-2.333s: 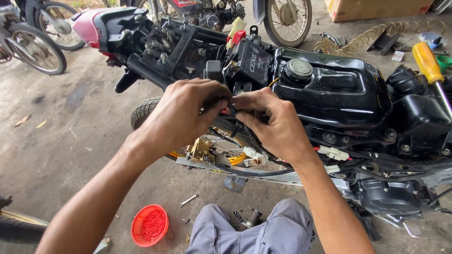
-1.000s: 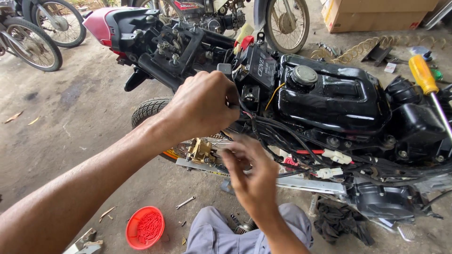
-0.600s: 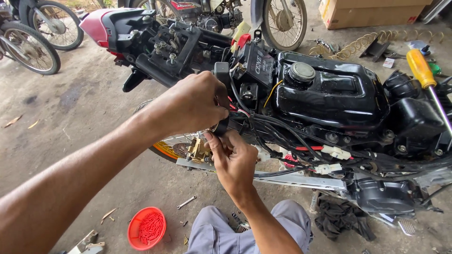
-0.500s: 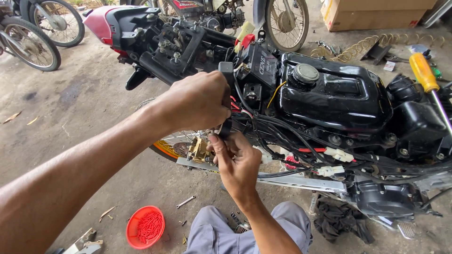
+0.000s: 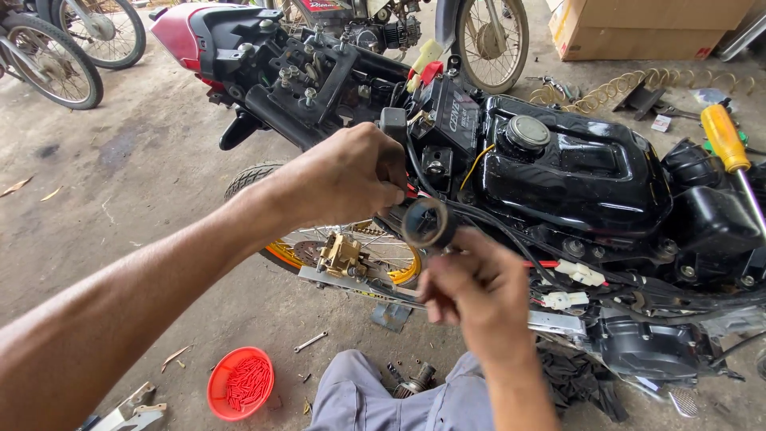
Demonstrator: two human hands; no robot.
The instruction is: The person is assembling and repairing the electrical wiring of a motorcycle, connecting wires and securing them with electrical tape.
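At frame centre, the right hand [image 5: 479, 291] is pinching a roll of black electrical tape [image 5: 428, 223] by its rim, light and sticky-edged, while the left hand [image 5: 351, 172] is closing its fingers around the soft, bendable wiring harness [image 5: 479, 219] beside the motorcycle's black fuel tank [image 5: 582, 172]

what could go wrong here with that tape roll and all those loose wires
The right hand pinches the black tape roll by its edge only, so it might slip and drop to the floor. The left hand grips the wire bundle close to the battery; a hard tug could strain a connection. The white connectors hang unplugged and could get taped over by mistake.
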